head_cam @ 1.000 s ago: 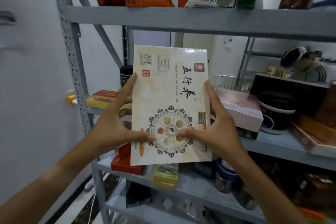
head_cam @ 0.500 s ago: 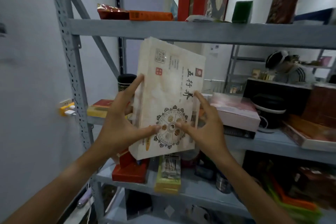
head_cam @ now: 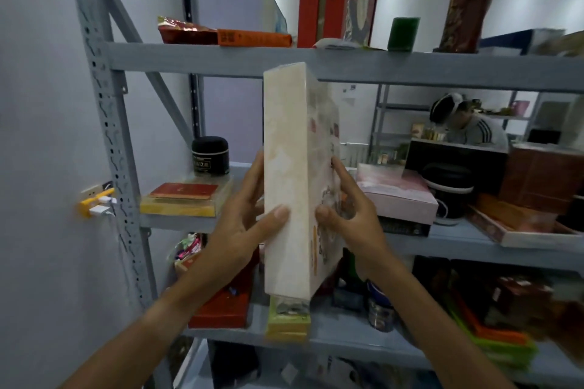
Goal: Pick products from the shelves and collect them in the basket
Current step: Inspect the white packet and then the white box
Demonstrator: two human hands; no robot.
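gripping from both sides, the left hand (head_cam: 240,224) and right hand (head_cam: 350,215) held the cream box (head_cam: 286,186) upright in front of the shelves (head_cam: 316,68), narrow edge toward the camera. left thumb lay across that edge, fingers tucked behind; right thumb and fingers curled onto the printed, film-wrapped face. no basket showed anywhere. good advice here: that glossy wrap looked slippery, so squeeze evenly, hold it clear of the pink box (head_cam: 396,199) just beside it, and lower it level toward wherever the basket waited.
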